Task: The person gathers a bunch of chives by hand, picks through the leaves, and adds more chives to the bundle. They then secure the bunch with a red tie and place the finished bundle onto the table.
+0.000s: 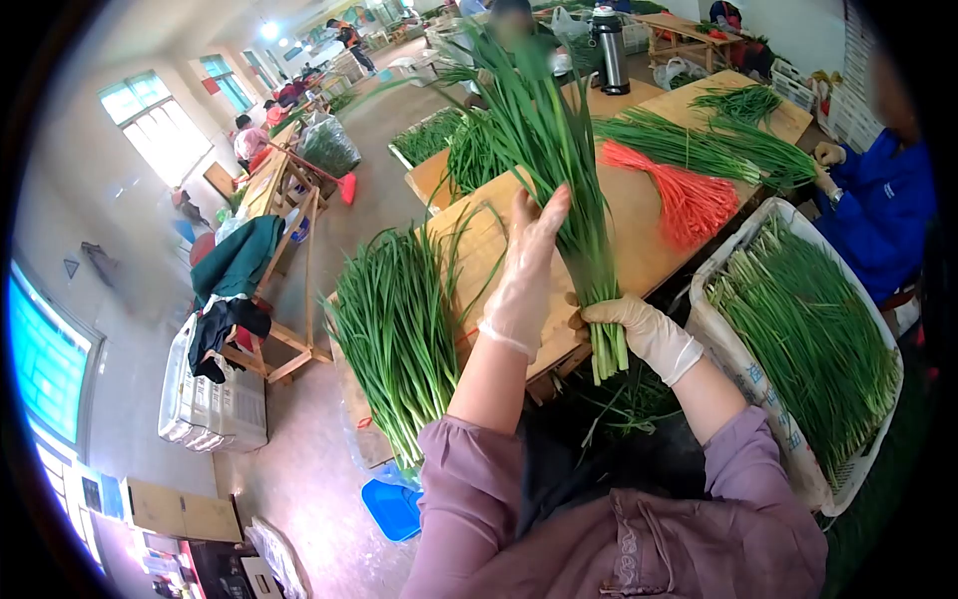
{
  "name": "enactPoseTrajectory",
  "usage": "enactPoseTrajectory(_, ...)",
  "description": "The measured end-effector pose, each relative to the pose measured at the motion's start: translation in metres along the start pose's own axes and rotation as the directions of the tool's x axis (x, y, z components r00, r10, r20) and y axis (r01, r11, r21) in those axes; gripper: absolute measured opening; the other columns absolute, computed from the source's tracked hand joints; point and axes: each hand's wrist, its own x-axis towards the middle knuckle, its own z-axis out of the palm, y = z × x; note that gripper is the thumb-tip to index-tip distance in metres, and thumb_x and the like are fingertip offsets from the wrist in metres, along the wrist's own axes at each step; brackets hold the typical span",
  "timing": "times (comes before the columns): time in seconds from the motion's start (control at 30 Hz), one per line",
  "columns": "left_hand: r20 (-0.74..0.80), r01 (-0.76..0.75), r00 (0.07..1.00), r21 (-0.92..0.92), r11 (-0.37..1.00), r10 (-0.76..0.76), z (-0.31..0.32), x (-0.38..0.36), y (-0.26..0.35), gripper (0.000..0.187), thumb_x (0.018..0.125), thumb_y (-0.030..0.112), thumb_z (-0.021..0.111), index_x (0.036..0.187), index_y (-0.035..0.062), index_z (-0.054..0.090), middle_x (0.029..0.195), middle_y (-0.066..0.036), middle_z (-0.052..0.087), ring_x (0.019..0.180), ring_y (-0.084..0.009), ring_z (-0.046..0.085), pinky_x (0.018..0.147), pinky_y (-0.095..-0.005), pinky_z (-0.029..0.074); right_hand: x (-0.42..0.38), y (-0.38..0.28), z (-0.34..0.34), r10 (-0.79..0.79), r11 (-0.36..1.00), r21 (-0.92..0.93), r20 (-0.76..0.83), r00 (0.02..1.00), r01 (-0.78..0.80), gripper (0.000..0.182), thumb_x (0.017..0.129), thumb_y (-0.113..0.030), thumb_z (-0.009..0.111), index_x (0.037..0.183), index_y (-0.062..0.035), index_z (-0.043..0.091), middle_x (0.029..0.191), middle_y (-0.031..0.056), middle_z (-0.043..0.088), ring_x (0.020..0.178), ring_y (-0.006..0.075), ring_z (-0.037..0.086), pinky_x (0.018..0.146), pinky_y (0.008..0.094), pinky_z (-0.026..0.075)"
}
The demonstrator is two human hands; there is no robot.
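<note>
A person in a mauve long-sleeved top works at a wooden table (634,235), seen from their own head, with sides given as they see them. Above the table's near edge they hold a tall bundle of leafy green stalks (589,225), slightly tilted, with its pale cut ends pointing down past that edge and its long leaves fanning up over the tabletop. The right hand (644,327), in a thin pale glove, is closed around the bundle just above the cut ends. The left hand (534,250), gloved too, is open, its palm turned to the stalks and its fingers extended upward beside them; whether the fingers press on the leaves, I cannot tell. Along the table's left side lies a thick heap of similar greens (394,329), stalk ends toward the wearer. On the right part of the table is a spread of red strands (679,205), with more green bunches (689,145) beyond it. At the table's far end stands a metal flask (611,55). Just beside the table's right edge sits a white crate (768,407) filled with greens. Past the crate, at the table's right, a person in blue (878,205) has gloved hands at the bunches.
</note>
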Motion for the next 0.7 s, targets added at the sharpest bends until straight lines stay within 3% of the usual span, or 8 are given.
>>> enactPoseTrajectory(0.07,-0.035,-0.059,0.997,0.289,0.955,0.073,-0.026,-0.002,-0.038,0.072,0.078,0.041,0.059,0.129,-0.0009,0.031,0.128,-0.019,0.039,0.121,-0.0275,0.036,0.098,-0.0334,0.03,-0.003,0.011,-0.021,0.1,0.977,0.19,0.015,0.995,-0.101,0.028,0.078,-0.013,0.062,0.102,-0.0014,0.054,0.08,0.0092,0.061,0.069,0.019,0.06,0.065,0.0317,0.05)
enactPoseTrajectory(0.13,0.066,-0.14,0.986,0.836,0.531,0.156,-0.059,-0.003,-0.091,0.074,0.078,0.042,0.057,0.13,-0.0031,0.028,0.132,-0.022,0.032,0.123,-0.0332,0.032,0.101,-0.0386,0.027,0.006,0.025,-0.047,0.114,0.947,0.296,0.062,0.992,-0.127,0.029,0.078,-0.014,0.062,0.102,-0.0008,0.053,0.08,0.0093,0.061,0.069,0.0189,0.06,0.066,0.032,0.05)
enactPoseTrajectory(0.23,0.307,-0.302,0.929,0.952,-0.054,0.208,-0.077,-0.062,-0.147,0.055,0.082,0.028,0.052,0.124,-0.0044,0.036,0.127,-0.023,0.039,0.118,-0.0341,0.036,0.099,-0.0411,0.029,0.003,0.037,-0.068,0.114,0.916,0.379,0.071,0.991,-0.133,0.028,0.078,-0.016,0.061,0.1,0.0009,0.054,0.079,0.0093,0.061,0.069,0.0188,0.059,0.069,0.0332,0.05)
enactPoseTrajectory(0.3,0.408,-0.413,0.91,0.886,0.211,0.069,-0.077,-0.092,-0.162,0.035,0.078,0.012,0.053,0.11,-0.001,0.048,0.111,-0.021,0.051,0.101,-0.0355,0.05,0.086,-0.04,0.041,0.0,0.037,-0.074,0.145,0.95,0.284,-0.024,0.989,-0.132,0.026,0.078,-0.015,0.061,0.098,0.001,0.055,0.079,0.0092,0.061,0.069,0.0185,0.059,0.069,0.0342,0.051)
enactPoseTrajectory(0.37,0.744,-0.779,0.627,0.601,0.179,0.231,-0.067,-0.137,-0.147,0.035,0.071,0.005,0.055,0.105,0.002,0.051,0.101,-0.017,0.056,0.096,-0.0321,0.053,0.081,-0.0385,0.044,-0.008,0.028,-0.07,0.165,0.935,0.321,-0.022,0.986,-0.149,0.024,0.078,-0.014,0.061,0.097,0.0005,0.056,0.078,0.0091,0.062,0.069,0.0184,0.06,0.069,0.0349,0.051)
enactPoseTrajectory(0.43,0.794,-0.511,0.574,0.538,0.67,-0.199,-0.069,-0.166,-0.133,0.032,0.078,0.016,0.06,0.107,0.0034,0.054,0.104,-0.014,0.058,0.098,-0.0288,0.055,0.085,-0.0345,0.043,-0.01,0.025,-0.07,0.15,0.949,0.291,-0.067,0.987,-0.124,0.023,0.077,-0.013,0.062,0.096,-0.0004,0.056,0.078,0.009,0.062,0.068,0.0189,0.061,0.068,0.0342,0.052)
enactPoseTrajectory(0.53,0.256,0.13,0.916,0.538,0.833,-0.308,-0.054,-0.163,-0.108,0.039,0.08,0.023,0.062,0.11,-0.001,0.052,0.104,-0.014,0.059,0.093,-0.0188,0.058,0.082,-0.0308,0.044,-0.01,0.03,-0.064,0.122,0.974,0.211,-0.165,0.979,-0.086,0.024,0.076,-0.012,0.063,0.096,-0.0008,0.057,0.077,0.0089,0.061,0.068,0.0193,0.061,0.068,0.0332,0.052)
enactPoseTrajectory(0.7,0.16,0.264,0.913,0.467,0.844,-0.374,-0.032,-0.143,-0.109,0.025,0.08,0.015,0.064,0.095,-0.0025,0.055,0.08,-0.008,0.061,0.076,-0.0122,0.057,0.067,-0.0238,0.046,-0.011,0.047,-0.042,0.045,0.992,0.122,-0.253,0.966,-0.014,0.022,0.072,-0.013,0.068,0.088,-0.0026,0.056,0.076,0.0081,0.061,0.063,0.017,0.058,0.06,0.0283,0.049)
